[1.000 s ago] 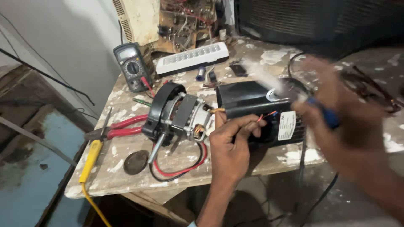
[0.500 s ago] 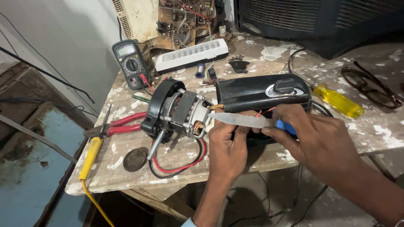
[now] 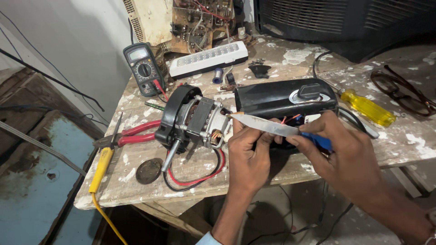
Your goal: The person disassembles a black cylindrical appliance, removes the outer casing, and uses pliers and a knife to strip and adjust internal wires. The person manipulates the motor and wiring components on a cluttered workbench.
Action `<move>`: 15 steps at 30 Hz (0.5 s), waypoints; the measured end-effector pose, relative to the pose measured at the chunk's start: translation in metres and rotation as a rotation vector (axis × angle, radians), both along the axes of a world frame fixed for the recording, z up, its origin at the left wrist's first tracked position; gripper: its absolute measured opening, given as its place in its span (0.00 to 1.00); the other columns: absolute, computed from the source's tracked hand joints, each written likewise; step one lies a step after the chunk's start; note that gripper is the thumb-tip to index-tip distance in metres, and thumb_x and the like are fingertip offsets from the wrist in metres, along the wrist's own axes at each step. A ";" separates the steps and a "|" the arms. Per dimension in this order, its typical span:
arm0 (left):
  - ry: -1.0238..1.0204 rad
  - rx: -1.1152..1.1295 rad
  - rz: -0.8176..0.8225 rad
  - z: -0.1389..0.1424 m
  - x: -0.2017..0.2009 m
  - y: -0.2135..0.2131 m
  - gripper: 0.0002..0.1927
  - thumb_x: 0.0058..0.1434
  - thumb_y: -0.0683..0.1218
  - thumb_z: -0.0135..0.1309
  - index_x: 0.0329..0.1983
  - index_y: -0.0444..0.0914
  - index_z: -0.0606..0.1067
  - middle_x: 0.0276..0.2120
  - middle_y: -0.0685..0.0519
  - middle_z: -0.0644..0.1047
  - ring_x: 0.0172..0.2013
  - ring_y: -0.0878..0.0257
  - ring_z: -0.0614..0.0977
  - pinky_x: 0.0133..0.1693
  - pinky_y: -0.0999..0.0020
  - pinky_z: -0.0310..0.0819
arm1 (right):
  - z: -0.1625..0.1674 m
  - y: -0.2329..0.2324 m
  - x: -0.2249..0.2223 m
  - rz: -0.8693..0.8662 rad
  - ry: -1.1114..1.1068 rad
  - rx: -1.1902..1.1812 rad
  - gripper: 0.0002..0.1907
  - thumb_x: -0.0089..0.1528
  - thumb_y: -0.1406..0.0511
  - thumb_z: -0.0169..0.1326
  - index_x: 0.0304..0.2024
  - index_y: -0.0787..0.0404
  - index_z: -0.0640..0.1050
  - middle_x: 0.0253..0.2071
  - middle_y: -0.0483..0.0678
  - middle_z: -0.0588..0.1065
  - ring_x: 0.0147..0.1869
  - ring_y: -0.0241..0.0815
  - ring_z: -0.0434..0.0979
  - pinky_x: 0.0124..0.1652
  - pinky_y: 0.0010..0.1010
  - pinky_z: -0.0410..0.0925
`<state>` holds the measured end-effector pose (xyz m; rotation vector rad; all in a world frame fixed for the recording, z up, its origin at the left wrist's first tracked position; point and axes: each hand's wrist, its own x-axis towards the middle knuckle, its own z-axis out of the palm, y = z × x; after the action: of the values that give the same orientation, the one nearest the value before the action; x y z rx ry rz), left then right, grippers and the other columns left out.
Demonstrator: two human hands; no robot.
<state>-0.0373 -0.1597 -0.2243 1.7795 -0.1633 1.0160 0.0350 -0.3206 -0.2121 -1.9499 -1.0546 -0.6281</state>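
Note:
An electric motor (image 3: pixel 193 120) with a black end ring and a grey core lies on the paint-stained wooden bench (image 3: pixel 136 181), joined to a black plastic housing (image 3: pixel 281 97). Red and black wires (image 3: pixel 200 174) loop below it. My left hand (image 3: pixel 249 152) pinches something small near the motor's wired end; what it grips is hidden. My right hand (image 3: pixel 338 152) holds a knife (image 3: pixel 268 125) by its blue handle, the blade pointing left, its tip over my left fingers next to the motor.
A multimeter (image 3: pixel 143 68) and a white LED lamp bar (image 3: pixel 209 59) lie at the back. Red-handled pliers (image 3: pixel 129 134), a yellow-handled tool (image 3: pixel 101 165) and a round dark disc (image 3: pixel 149 171) sit left. A yellow screwdriver (image 3: pixel 368 108) and glasses (image 3: pixel 402 90) lie right.
My right hand has come in from the right with the knife and brought its blade down level across to my left fingers. My left hand has stayed by the motor.

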 end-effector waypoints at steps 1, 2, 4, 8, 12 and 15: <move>-0.002 0.018 0.014 0.000 0.000 0.000 0.09 0.71 0.43 0.53 0.42 0.33 0.81 0.28 0.53 0.79 0.36 0.63 0.76 0.45 0.68 0.69 | -0.001 0.000 -0.001 -0.007 0.014 0.006 0.16 0.57 0.63 0.65 0.39 0.67 0.75 0.33 0.53 0.81 0.37 0.44 0.85 0.34 0.33 0.74; -0.014 0.026 0.021 0.001 0.000 0.000 0.09 0.71 0.43 0.54 0.42 0.33 0.81 0.28 0.53 0.79 0.36 0.63 0.75 0.45 0.67 0.69 | -0.002 0.000 -0.002 -0.014 0.029 0.013 0.16 0.57 0.64 0.65 0.39 0.67 0.75 0.33 0.54 0.81 0.37 0.44 0.85 0.35 0.33 0.74; -0.039 0.038 0.035 0.001 0.000 -0.001 0.08 0.71 0.42 0.54 0.41 0.34 0.81 0.28 0.53 0.80 0.37 0.62 0.74 0.46 0.67 0.68 | -0.003 0.000 -0.003 0.006 0.042 0.033 0.15 0.58 0.64 0.65 0.39 0.67 0.74 0.36 0.54 0.81 0.42 0.44 0.86 0.38 0.32 0.76; -0.032 -0.001 0.019 0.002 0.001 -0.001 0.06 0.69 0.41 0.56 0.40 0.34 0.81 0.29 0.54 0.80 0.37 0.63 0.77 0.45 0.67 0.70 | -0.006 0.002 -0.005 -0.022 0.063 0.065 0.14 0.58 0.65 0.65 0.38 0.67 0.74 0.36 0.54 0.82 0.42 0.43 0.87 0.38 0.31 0.77; -0.032 0.036 0.040 0.003 0.000 -0.001 0.05 0.68 0.40 0.56 0.40 0.34 0.81 0.29 0.54 0.80 0.36 0.63 0.77 0.46 0.67 0.69 | -0.008 0.003 -0.007 -0.051 0.063 0.070 0.14 0.59 0.65 0.65 0.39 0.66 0.75 0.35 0.53 0.82 0.40 0.42 0.87 0.34 0.29 0.76; -0.065 0.072 0.058 0.004 0.000 0.000 0.05 0.67 0.37 0.55 0.40 0.34 0.82 0.28 0.53 0.80 0.37 0.62 0.75 0.47 0.66 0.68 | -0.009 0.004 -0.009 -0.058 0.085 0.095 0.13 0.59 0.65 0.64 0.40 0.66 0.75 0.34 0.52 0.82 0.40 0.41 0.87 0.33 0.27 0.75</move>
<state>-0.0375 -0.1600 -0.2206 1.8260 -0.1915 1.1232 0.0256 -0.3167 -0.2212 -1.9129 -0.9026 -0.6105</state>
